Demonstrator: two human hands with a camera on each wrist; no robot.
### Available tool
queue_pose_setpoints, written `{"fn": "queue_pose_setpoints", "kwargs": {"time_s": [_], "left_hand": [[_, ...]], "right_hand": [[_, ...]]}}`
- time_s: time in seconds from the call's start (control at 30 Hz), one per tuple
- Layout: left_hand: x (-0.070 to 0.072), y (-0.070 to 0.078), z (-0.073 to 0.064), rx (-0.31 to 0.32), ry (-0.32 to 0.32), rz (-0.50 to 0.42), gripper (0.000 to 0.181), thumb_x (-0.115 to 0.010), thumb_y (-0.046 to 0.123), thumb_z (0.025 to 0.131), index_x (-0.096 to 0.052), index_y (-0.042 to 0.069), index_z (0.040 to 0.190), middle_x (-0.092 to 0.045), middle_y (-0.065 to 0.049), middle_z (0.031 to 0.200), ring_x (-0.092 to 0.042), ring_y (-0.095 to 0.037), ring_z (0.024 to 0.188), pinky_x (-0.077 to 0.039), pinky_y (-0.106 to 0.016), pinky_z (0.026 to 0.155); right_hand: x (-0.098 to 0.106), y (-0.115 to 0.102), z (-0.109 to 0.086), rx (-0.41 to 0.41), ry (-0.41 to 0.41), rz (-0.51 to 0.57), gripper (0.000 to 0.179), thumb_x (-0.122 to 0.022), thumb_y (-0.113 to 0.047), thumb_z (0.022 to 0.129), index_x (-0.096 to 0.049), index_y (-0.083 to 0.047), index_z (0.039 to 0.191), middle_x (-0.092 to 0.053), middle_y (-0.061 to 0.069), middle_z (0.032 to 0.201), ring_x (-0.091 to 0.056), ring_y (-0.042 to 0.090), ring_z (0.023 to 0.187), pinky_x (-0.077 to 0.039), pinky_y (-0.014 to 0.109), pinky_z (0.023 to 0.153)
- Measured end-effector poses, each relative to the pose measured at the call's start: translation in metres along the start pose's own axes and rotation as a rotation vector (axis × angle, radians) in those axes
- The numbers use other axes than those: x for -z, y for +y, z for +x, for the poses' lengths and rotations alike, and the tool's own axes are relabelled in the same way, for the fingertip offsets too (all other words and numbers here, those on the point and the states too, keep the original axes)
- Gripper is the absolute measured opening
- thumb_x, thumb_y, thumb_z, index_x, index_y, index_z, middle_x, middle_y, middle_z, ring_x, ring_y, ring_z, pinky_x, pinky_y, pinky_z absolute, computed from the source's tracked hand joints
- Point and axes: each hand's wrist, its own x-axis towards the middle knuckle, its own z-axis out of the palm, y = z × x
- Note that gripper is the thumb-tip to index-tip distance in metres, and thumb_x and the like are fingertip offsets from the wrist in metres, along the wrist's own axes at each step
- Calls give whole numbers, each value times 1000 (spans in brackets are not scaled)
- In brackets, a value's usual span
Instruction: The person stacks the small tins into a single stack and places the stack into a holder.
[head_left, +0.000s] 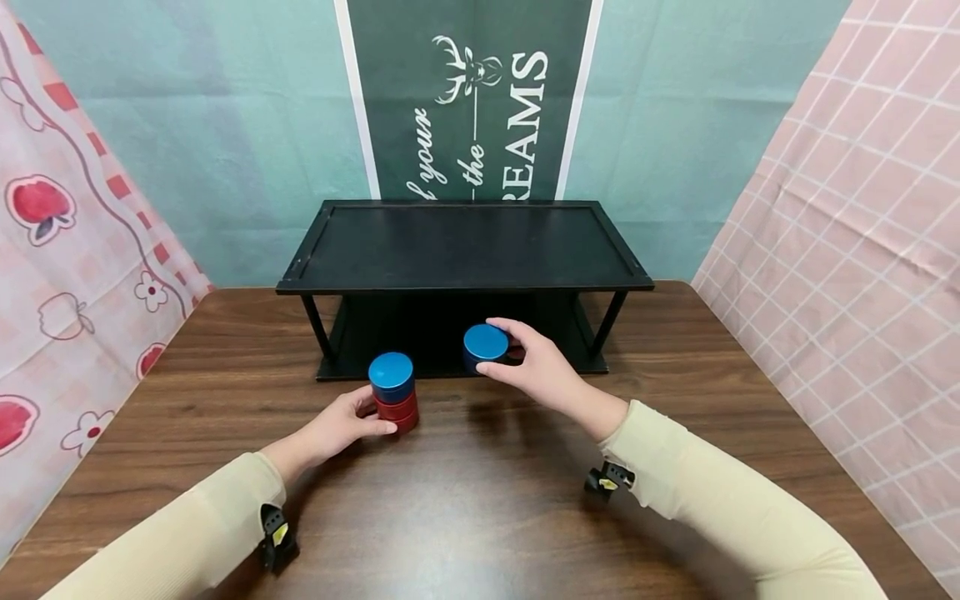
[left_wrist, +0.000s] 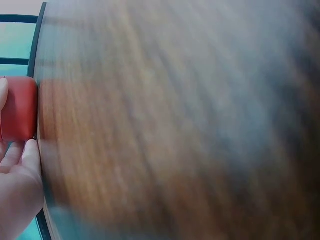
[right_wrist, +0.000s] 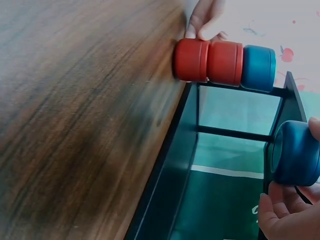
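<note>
Head view: got R hand (head_left: 543, 371) pinching a loose blue tin (head_left: 486, 343) btwn thumb and fingers, flat top facing up, held clear of the table (head_left: 465, 517) near the front of the black shelf (head_left: 465, 246). Lies to the left of R palm. Also got L hand (head_left: 345, 427) gripping a stack (head_left: 397, 408) low down, w/ curled fingers and thumb in front.

Reads like so in the R wrist cam, bottom to top: lower red tin (right_wrist: 189, 60), upper red tin (right_wrist: 223, 63), top blue tin (right_wrist: 258, 68). Standing upright on the table, long axis vertical, nearest to L hand and actually touching it.

Key bit IMO: sideways offset btwn loose blue tin and top blue tin. Off to the right of the stack, not over it, w/ a clear gap and no contact. Roughly parallel axis-wise, so prob more about distance than rotation. Maybe a touch higher than the stack too, but hard to call from this angle.

Not much from L wrist cam btw: mostly blurry table, w/ a bit of red at the edge.
</note>
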Motion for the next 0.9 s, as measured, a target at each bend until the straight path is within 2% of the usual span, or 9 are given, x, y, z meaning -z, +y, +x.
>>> {"fn": "queue_pose_setpoints", "kwargs": {"time_s": [0.33,0.53,0.9], "left_hand": [[2,-2,1,8,2,18,60,-68,19,86,-42,0,136,-51,-17,132,-40,-34,127,-34,-47,103],[1,-2,3,6,2,5,60,-69,20,85,-43,2,135,-51,-16,132,-40,-34,127,-34,-47,103],[0,-2,1,-4,1,29,60,-68,20,86,-41,-1,135,-50,-19,132,-40,-35,127,-35,-47,102]], "right_hand": [[0,-8,5,23,14,-20,60,-74,-26,81,-49,-11,133,-51,7,130,-54,20,107,-48,37,88],[0,-13,9,41,25,-26,60,-74,-27,80,-49,-12,133,-51,6,129,-54,20,105,-48,40,88],[-4,-21,16,53,12,-19,60,-74,-28,80,-49,-12,133,-52,4,128,-55,19,102,-49,36,87]]}}
